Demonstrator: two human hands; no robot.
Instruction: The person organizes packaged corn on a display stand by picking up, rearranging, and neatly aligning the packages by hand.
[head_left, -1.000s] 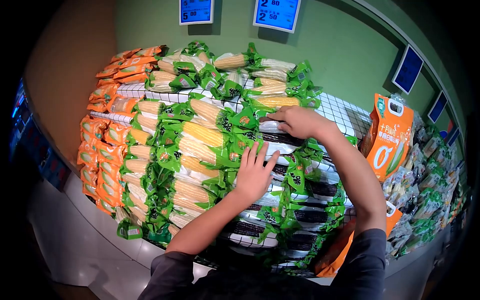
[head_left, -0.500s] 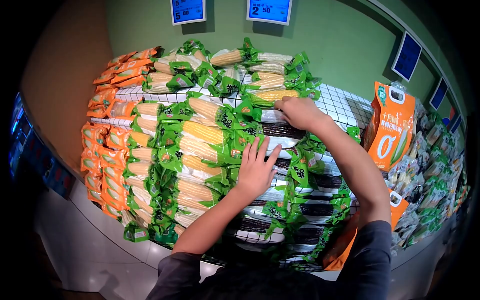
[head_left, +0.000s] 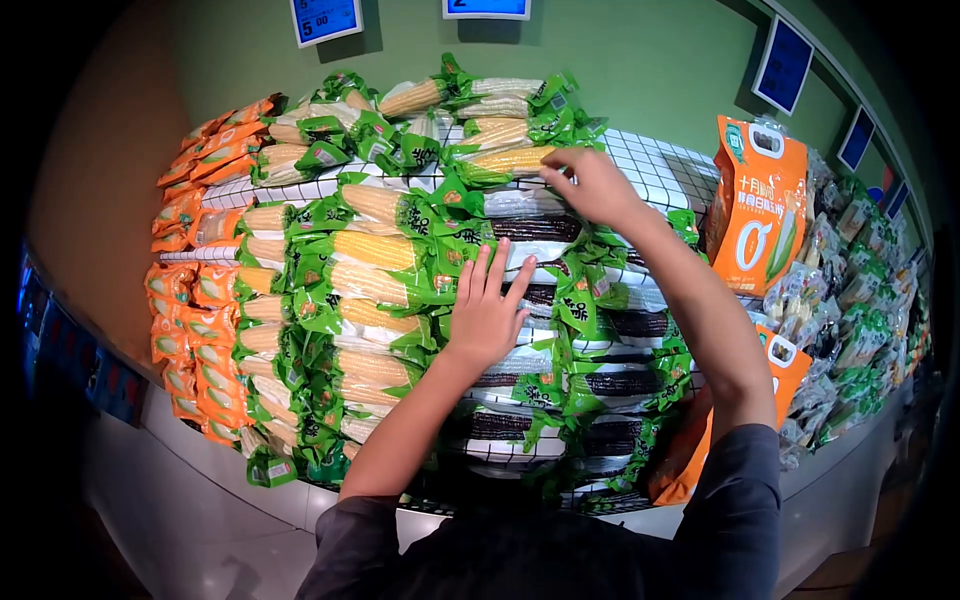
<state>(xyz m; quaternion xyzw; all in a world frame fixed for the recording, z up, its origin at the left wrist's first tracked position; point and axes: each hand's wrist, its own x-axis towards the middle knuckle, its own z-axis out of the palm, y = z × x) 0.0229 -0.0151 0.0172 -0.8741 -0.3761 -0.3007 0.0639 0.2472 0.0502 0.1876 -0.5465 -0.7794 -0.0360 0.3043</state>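
My left hand [head_left: 487,312] lies flat with fingers spread over the packs of dark corn, near the middle of the display. Just above its fingertips is a dark purple corn cob [head_left: 530,229] in a clear and green pack. My right hand [head_left: 592,186] is at the right end of a yellow corn pack [head_left: 505,163]. Its thumb and bent index finger stand apart there, close to or touching the wrapper. The other right fingers are partly hidden behind the hand.
Pale and yellow corn packs [head_left: 372,285] fill the middle-left, beside orange packs [head_left: 218,385]. A white grid surface [head_left: 655,175] shows at upper right. An orange carry bag [head_left: 757,205] stands right, near more bagged goods [head_left: 860,290]. Price screens [head_left: 783,65] hang on the wall.
The view has shifted, so the display sits further left and higher. My right hand has moved off the dark corn pack up to the yellow corn's end. My left hand stays flat on the packs.
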